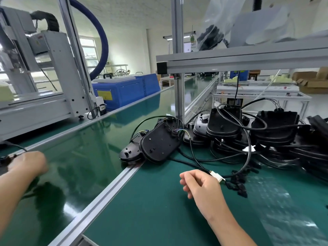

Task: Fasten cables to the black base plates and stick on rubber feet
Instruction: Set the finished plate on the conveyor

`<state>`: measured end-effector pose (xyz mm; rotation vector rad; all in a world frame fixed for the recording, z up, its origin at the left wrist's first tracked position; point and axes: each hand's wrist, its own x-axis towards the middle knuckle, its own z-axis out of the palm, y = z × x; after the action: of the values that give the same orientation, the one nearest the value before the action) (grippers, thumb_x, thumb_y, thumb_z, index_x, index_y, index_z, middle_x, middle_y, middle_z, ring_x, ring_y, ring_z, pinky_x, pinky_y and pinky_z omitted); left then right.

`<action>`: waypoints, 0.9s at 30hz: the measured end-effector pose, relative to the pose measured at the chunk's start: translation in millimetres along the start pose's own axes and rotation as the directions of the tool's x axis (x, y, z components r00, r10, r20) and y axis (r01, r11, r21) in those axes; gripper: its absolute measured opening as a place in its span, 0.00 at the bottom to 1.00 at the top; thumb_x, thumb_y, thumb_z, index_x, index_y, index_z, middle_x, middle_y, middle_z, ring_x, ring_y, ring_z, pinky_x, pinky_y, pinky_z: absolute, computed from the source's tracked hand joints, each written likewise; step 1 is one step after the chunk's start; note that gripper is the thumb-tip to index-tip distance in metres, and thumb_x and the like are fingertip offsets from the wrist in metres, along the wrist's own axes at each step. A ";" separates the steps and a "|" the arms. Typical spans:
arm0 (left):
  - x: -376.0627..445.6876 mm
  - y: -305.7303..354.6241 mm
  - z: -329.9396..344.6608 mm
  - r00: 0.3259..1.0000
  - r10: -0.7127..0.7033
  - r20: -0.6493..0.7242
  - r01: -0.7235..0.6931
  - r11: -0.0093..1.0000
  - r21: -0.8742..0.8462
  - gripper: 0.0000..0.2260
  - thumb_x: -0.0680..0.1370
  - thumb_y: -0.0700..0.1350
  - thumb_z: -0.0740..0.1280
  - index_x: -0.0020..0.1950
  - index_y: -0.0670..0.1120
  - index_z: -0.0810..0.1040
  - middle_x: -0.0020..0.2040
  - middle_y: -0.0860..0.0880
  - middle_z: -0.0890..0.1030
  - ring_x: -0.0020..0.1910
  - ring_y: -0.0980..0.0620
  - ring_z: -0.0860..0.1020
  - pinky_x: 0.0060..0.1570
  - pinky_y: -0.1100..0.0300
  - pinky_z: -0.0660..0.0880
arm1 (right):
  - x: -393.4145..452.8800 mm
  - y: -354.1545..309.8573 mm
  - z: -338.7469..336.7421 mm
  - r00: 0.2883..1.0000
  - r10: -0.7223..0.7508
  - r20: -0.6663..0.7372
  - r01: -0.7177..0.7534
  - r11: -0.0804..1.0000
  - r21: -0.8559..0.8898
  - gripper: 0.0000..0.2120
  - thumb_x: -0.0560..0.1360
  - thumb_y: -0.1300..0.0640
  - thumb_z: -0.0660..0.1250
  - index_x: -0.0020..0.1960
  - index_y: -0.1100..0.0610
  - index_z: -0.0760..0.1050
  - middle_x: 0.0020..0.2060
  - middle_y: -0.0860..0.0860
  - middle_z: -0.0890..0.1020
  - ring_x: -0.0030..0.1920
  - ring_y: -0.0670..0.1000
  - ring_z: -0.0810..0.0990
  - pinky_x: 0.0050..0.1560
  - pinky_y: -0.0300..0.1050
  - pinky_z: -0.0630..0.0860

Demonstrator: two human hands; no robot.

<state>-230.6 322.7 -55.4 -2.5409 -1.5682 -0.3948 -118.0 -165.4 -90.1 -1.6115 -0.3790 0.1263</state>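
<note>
Two black base plates (159,142) lie overlapped across the aluminium rail in the middle, wires trailing from them. More black base plates (223,126) are stacked to the right in a tangle of black cables. My right hand (202,183) hovers low over the green bench with loosely curled fingers, beside a white connector (217,176) on a black cable; I see nothing in it. My left hand (26,164), blurred, is at the far left over the conveyor, against a dark object (5,162) with a thin cable; its fingers are hidden.
A shiny green conveyor belt (85,157) runs on the left, and an aluminium rail (106,192) divides it from the green bench mat (150,210). A clear plastic sheet (276,201) lies right. A frame post (179,96) carries an overhead shelf. A white machine (44,77) stands far left.
</note>
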 end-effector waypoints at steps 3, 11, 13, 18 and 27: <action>-27.3 12.0 -2.2 0.990 0.077 0.122 -0.123 0.892 0.436 0.18 0.79 0.46 0.58 0.67 0.42 0.74 0.64 0.38 0.74 0.62 0.39 0.73 0.58 0.50 0.70 | -0.9 1.4 2.3 1.000 -0.015 0.011 0.015 0.999 -0.032 0.10 0.78 0.60 0.65 0.41 0.52 0.82 0.36 0.46 0.84 0.32 0.41 0.79 0.32 0.33 0.74; -90.0 181.6 -57.2 0.908 0.417 0.031 -0.354 0.807 -0.473 0.23 0.81 0.61 0.52 0.52 0.47 0.80 0.53 0.46 0.81 0.55 0.44 0.77 0.56 0.51 0.70 | -0.3 1.4 4.7 0.999 0.002 -0.033 -0.001 0.999 0.043 0.11 0.78 0.62 0.65 0.41 0.55 0.83 0.35 0.49 0.85 0.30 0.41 0.77 0.31 0.33 0.74; -107.4 228.6 -68.7 0.832 0.545 0.106 -0.369 0.685 -0.628 0.29 0.77 0.68 0.53 0.49 0.45 0.80 0.48 0.46 0.82 0.49 0.45 0.78 0.51 0.54 0.73 | -1.7 1.6 4.4 0.999 0.005 -0.040 -0.003 0.999 0.051 0.11 0.78 0.63 0.65 0.41 0.56 0.83 0.35 0.50 0.85 0.30 0.43 0.77 0.31 0.33 0.74; -126.0 284.8 -72.9 0.818 0.548 0.176 -0.353 0.719 -0.599 0.19 0.73 0.58 0.70 0.42 0.41 0.74 0.40 0.46 0.77 0.41 0.46 0.75 0.39 0.58 0.71 | -5.9 5.0 -0.5 0.999 -0.022 -0.049 0.024 0.998 0.055 0.12 0.78 0.64 0.63 0.41 0.56 0.83 0.36 0.51 0.84 0.32 0.44 0.78 0.31 0.36 0.74; -157.8 284.4 -85.4 0.849 0.508 0.148 -0.167 0.523 -0.836 0.23 0.74 0.54 0.69 0.61 0.41 0.70 0.52 0.45 0.79 0.49 0.46 0.78 0.49 0.53 0.76 | -1.4 -0.9 -5.7 0.975 -0.059 -0.213 0.057 0.998 -0.013 0.11 0.78 0.62 0.64 0.42 0.50 0.82 0.36 0.48 0.84 0.38 0.42 0.81 0.37 0.36 0.75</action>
<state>-57.2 38.0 -11.4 -3.7558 -0.9862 -0.7306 -117.7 -171.3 -89.0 -1.6011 -0.2602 -0.0924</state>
